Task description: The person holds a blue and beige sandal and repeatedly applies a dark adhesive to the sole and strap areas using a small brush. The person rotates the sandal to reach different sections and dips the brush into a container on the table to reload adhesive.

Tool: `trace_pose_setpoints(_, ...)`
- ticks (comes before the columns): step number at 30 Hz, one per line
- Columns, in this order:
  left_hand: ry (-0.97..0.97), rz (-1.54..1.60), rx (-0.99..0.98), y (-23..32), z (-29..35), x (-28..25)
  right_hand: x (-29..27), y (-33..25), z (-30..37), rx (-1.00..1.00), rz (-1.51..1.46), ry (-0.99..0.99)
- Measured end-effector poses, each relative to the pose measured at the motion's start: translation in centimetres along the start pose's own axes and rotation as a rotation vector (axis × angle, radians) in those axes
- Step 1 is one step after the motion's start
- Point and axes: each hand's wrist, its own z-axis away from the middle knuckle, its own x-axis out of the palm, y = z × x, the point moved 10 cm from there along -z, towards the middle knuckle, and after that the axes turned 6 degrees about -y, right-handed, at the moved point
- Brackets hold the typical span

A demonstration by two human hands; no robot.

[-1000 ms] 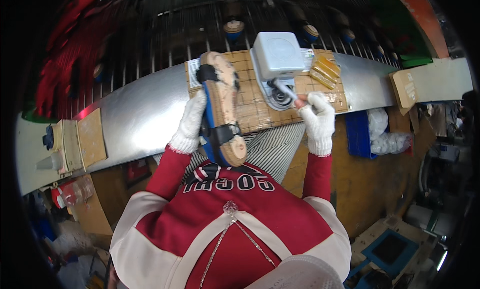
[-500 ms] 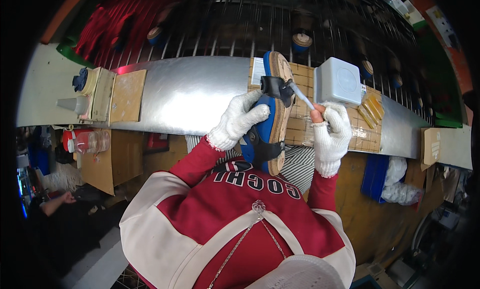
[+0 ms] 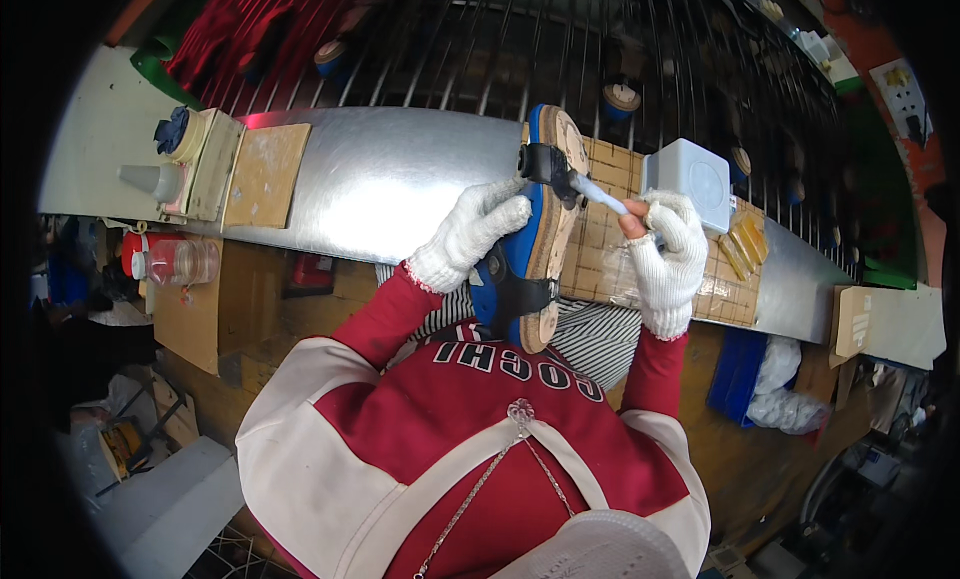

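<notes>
Left hand [image 3: 478, 231] is clamped on the blue sandal [image 3: 535, 241], raised above the counter's [image 3: 380, 184] near edge; right hand [image 3: 668, 251] pinches a brush [image 3: 603, 194], probably glue-laden. A slip could smear the strap.

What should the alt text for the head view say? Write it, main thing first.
A person in white knit gloves holds a blue-soled sandal upright in the left hand while the right hand puts a small brush to its black strap, over a metal workbench. A grey box stands just beyond the right hand.
</notes>
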Motion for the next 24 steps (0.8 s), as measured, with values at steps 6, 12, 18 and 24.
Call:
trace_pose_setpoints(6,0.005,0.084,0.03,0.9,-0.4,0.6,0.1,2.0,-0.1,0.141,-0.391,0.003)
trace_pose_setpoints(12,0.067,0.207,-0.012,0.5,0.2,0.5,0.9,1.1,1.3,0.161,-0.283,-0.039)
trace_pose_setpoints(18,0.105,0.117,-0.008,0.5,0.4,-0.3,0.2,-1.0,0.9,0.037,-0.063,0.096)
trace_pose_setpoints(24,0.08,0.092,0.041,1.1,0.8,-0.5,-0.6,-3.2,0.2,-0.124,0.168,0.185)
